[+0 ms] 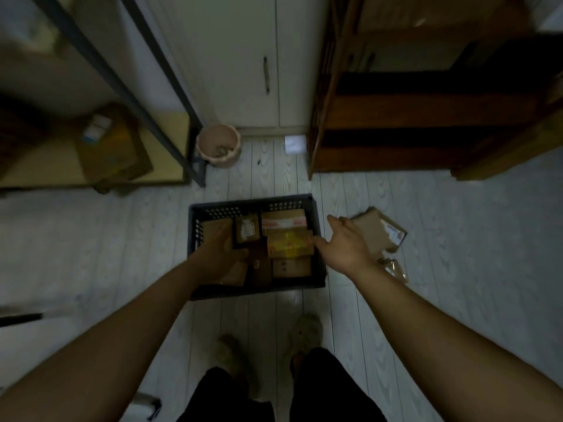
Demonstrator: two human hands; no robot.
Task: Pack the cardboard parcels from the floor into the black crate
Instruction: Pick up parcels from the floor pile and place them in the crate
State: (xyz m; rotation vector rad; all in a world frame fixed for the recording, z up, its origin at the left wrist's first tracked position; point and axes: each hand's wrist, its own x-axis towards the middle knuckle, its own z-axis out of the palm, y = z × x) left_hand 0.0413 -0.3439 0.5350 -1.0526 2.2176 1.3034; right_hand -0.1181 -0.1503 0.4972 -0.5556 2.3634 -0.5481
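The black crate (pixel 195 214) stands on the pale floor in front of my feet, with several cardboard parcels packed inside, among them one with yellow tape (pixel 289 243). My left hand (pixel 221 249) is down inside the crate's left side, lying on a brown parcel (pixel 234 274) there; its fingers are partly hidden. My right hand (pixel 344 240) hovers just right of the crate with fingers spread, beside a flat cardboard parcel (pixel 379 231) on the floor. A smaller parcel (pixel 396 269) lies just below that one.
A pink pot (pixel 217 144) stands by the white cupboard (pixel 240 62) behind the crate. A metal shelf rack (pixel 128 95) with a box is at left, a wooden shelf unit (pixel 396 117) at right. White paper (pixel 294 144) lies by the cupboard. My feet (pixel 304 330) are near the crate.
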